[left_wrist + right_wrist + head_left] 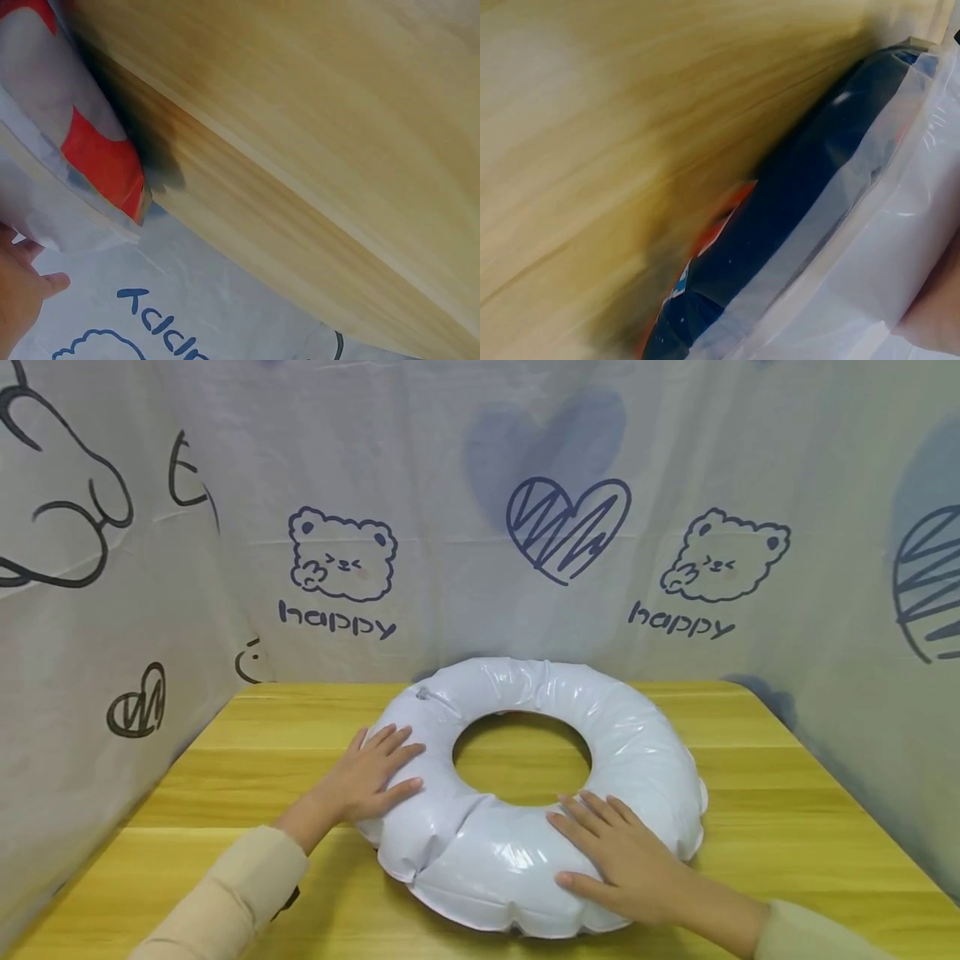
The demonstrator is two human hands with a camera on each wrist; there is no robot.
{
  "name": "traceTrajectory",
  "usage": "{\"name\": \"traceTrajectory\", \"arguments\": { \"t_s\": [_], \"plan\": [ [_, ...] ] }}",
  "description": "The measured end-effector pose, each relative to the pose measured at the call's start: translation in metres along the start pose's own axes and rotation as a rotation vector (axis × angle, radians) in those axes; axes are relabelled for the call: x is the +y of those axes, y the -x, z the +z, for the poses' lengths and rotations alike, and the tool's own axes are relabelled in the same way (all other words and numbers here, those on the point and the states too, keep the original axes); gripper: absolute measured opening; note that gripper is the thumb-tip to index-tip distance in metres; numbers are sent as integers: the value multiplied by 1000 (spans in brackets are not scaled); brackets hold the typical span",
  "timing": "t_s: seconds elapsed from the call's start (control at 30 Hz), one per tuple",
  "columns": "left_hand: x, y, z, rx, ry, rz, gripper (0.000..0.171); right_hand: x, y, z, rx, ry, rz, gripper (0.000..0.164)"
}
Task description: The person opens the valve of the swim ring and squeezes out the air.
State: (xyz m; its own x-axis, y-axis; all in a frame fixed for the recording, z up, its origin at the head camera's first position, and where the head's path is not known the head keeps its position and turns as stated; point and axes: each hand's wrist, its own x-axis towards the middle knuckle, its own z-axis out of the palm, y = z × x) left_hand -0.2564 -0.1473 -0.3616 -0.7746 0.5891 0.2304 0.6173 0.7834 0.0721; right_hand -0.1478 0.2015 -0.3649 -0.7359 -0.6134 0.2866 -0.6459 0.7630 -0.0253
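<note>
A white inflated swim ring [517, 856] lies flat on the wooden table, glossy and creased along its seams. Its small valve [423, 695] shows at the upper left of the ring. My left hand [367, 781] rests on the ring's left side with fingers spread. On the front right part lies my right hand [630, 860], its fingers stretched toward the hole. The wrist views show the ring's underside printed in colour: red patches [105, 161] on the left, dark blue [795, 202] with some orange on the right.
The yellow wood-grain table [247, 777] runs back to a pale curtain [450, 568] with drawn bears, hearts and the word "happy". More of the same cloth hangs along the left and right sides.
</note>
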Motion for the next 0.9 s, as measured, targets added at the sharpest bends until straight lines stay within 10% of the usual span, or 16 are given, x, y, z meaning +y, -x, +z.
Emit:
{"name": "traceTrajectory", "arguments": {
  "t_s": [0.9],
  "plan": [
    [21,22,0,32,-66,187,59,56,20,-16,-54,-111,25,63]
  ]
}}
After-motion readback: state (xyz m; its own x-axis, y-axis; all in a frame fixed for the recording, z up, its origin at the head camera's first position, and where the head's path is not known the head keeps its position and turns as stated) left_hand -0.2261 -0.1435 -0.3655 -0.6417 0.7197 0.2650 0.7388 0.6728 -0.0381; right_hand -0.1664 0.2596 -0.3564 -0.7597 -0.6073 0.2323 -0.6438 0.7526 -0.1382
